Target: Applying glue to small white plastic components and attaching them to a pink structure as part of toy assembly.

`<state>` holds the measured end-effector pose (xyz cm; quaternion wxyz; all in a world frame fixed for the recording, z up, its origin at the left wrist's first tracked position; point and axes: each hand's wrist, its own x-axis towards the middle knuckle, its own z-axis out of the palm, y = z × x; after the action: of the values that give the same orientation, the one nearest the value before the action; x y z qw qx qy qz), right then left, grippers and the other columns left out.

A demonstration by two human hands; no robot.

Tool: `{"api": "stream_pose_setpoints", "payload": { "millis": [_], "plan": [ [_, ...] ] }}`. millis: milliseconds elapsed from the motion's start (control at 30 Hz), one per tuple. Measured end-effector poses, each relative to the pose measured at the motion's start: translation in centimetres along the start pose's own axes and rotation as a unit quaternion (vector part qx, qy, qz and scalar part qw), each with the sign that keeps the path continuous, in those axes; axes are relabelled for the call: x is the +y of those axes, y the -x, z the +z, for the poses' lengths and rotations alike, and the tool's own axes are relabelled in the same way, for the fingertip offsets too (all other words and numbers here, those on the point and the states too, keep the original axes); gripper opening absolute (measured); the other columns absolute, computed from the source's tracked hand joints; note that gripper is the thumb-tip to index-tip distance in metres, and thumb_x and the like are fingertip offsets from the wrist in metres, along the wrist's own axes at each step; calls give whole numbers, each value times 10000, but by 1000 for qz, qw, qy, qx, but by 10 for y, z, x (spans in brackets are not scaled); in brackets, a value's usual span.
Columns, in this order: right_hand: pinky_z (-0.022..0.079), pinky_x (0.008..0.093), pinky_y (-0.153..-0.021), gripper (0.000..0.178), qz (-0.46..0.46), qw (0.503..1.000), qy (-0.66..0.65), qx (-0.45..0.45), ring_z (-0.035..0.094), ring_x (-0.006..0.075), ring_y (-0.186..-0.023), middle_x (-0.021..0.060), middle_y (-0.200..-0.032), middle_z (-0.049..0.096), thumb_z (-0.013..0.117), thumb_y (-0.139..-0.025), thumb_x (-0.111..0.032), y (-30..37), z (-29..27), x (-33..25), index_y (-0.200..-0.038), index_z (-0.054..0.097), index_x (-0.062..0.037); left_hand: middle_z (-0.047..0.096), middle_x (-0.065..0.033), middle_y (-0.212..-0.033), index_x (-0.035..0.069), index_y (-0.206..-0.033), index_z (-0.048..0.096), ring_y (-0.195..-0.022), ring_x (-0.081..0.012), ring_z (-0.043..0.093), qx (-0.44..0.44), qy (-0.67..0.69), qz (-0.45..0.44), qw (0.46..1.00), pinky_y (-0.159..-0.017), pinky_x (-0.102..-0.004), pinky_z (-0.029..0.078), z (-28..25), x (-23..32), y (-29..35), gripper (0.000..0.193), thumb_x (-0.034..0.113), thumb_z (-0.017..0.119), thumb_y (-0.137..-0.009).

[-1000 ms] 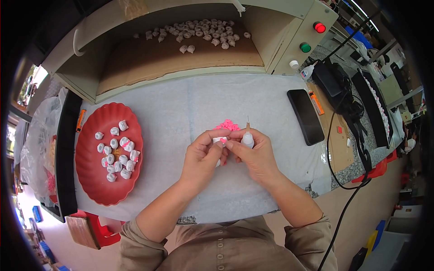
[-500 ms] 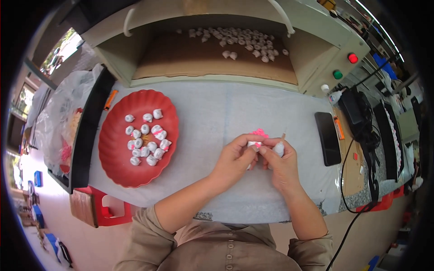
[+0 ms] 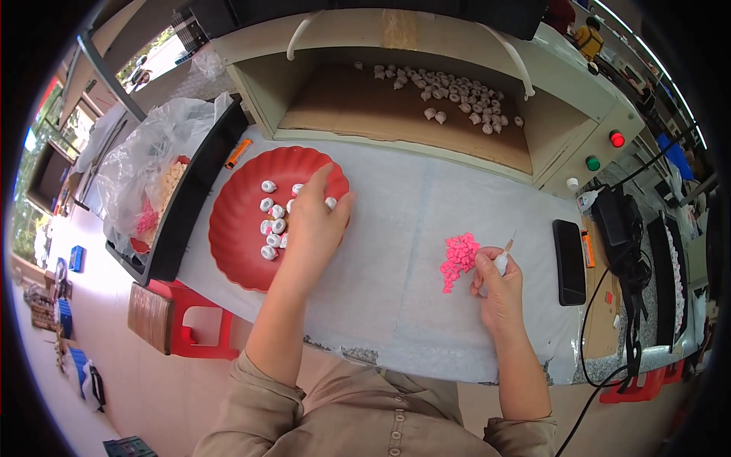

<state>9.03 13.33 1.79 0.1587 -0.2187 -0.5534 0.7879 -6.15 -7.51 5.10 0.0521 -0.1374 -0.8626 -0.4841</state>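
My left hand [image 3: 311, 225] is over the right side of a scalloped red plate [image 3: 228, 247], its thumb and index finger spread apart. A small white piece [image 3: 330, 203] shows between them, and whether it touches the fingers is unclear. Several similar white figurine-like pieces [image 3: 268, 204], some with pink parts, lie on the plate, partly hidden by the hand. My right hand [image 3: 500, 293] is closed around a small white squeeze bottle [image 3: 501, 263] with a thin needle tip pointing up. Just left of it, a heap of tiny pink pieces [image 3: 460, 259] rests on the white-covered table.
Behind the table, an open-fronted cabinet [image 3: 343, 133] holds many white pieces [image 3: 457, 95] on brown board. A black phone [image 3: 569, 263], orange tube [image 3: 588, 249] and black cables lie right. To the left stand a black tray [image 3: 194, 198] with plastic bags and an orange marker-like item [image 3: 238, 153].
My left hand has gone from beside my right hand, where both handled a white-and-pink piece, to the plate. The right hand keeps the bottle. The heap is uncovered; the view has shifted.
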Motion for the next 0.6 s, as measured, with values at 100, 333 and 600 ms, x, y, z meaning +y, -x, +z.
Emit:
{"api": "stream_pose_setpoints", "payload": {
  "millis": [100,333,600],
  "plan": [
    [395,250,-483,148,19,998,-57,5,484,107,-566,29,-674,503,522,-816,-171,1,-2,-7,-883,470,-49,546,-127,-880,-46,-1055,481,-606,-146,494,-186,485,-174,837,-550,-266,423,23,37,21,284,89,502,-806],
    [440,238,-544,216,-22,997,-73,12,536,112,-624,47,-835,561,559,-811,-104,-1,-12,-14,-992,467,-29,402,-227,-1095,-122,-1068,371,-961,-296,461,-258,692,-472,480,-888,-363,425,90,35,36,293,-33,343,-790],
    [356,169,-510,263,-61,992,-98,49,478,61,-594,9,-775,548,637,-755,-78,-5,-29,-18,-983,512,-34,545,-140,-945,-54,-1104,415,-822,-198,575,-336,651,-322,600,-783,-269,501,99,15,39,311,123,486,-859]
  ]
}}
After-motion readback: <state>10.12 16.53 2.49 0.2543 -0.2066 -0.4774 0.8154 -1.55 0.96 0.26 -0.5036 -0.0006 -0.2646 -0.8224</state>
